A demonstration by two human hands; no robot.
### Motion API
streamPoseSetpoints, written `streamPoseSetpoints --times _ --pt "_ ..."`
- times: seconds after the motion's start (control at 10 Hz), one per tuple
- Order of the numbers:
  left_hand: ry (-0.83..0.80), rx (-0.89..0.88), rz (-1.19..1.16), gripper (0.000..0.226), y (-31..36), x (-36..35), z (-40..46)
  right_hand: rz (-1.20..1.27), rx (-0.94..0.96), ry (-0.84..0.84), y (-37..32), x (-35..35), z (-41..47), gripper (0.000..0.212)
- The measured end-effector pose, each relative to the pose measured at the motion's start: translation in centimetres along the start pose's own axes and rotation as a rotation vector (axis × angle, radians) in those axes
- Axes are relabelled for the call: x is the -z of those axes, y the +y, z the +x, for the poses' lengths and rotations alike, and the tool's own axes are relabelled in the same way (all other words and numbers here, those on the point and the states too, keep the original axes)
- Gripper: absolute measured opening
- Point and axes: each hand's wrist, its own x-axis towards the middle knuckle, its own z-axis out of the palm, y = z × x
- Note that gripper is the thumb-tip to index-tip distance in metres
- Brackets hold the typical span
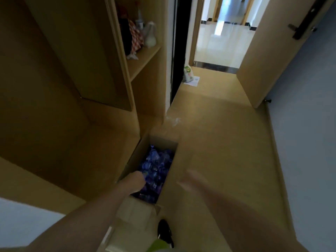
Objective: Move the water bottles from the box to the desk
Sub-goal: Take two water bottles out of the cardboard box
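An open cardboard box [135, 157] stands on the floor against a wooden cabinet. Several water bottles [156, 166] with blue and purple labels lie packed inside it. My left hand [135, 180] reaches down into the near left part of the box, fingers curled on the cap end of one bottle. My right hand [195, 180] hovers to the right of the box above the floor, badly blurred, fingers apart and holding nothing. The desk is not in view.
A tall wooden cabinet [76, 73] fills the left, with a shelf [143, 57] holding a cloth and a plastic bottle. A door [269, 57] stands open on the right onto a bright corridor. A small bag [188, 73] lies by the doorway. A dark shoe [164, 231] shows below.
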Motion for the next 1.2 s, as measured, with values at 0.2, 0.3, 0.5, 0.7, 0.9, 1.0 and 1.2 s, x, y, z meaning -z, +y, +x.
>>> streamPoseSetpoints --times 0.2,0.3,0.5,0.7,0.9,1.0,1.2 --pt "-0.03 0.063 -0.105 0.039 0.8 4.4 5.6 -0.101 0.03 -0.094 -3.4 3.0 8.0 0.031" --pt "-0.01 0.156 -0.226 0.035 0.7 5.9 8.5 -0.157 0.091 -0.122 -5.2 4.4 11.8 0.025" --pt "0.067 0.448 -0.591 0.03 0.4 6.8 13.6 -0.379 0.246 -0.278 -9.2 7.3 19.1 0.031" --pt "0.107 0.656 -0.819 0.038 0.7 4.5 17.1 -0.664 0.392 -0.392 -11.0 8.4 27.6 0.033" --pt "0.124 0.748 -0.959 0.039 3.1 0.0 20.0 -0.948 0.5 -0.546 -9.9 7.3 34.8 0.01" --pt "0.134 0.762 -0.948 0.04 4.3 -2.0 20.9 -1.097 0.551 -0.584 -8.9 5.9 36.7 0.015" --pt "0.117 0.815 -1.036 0.027 3.6 -6.8 23.2 -1.289 0.672 -0.547 -6.6 1.7 40.1 0.027"
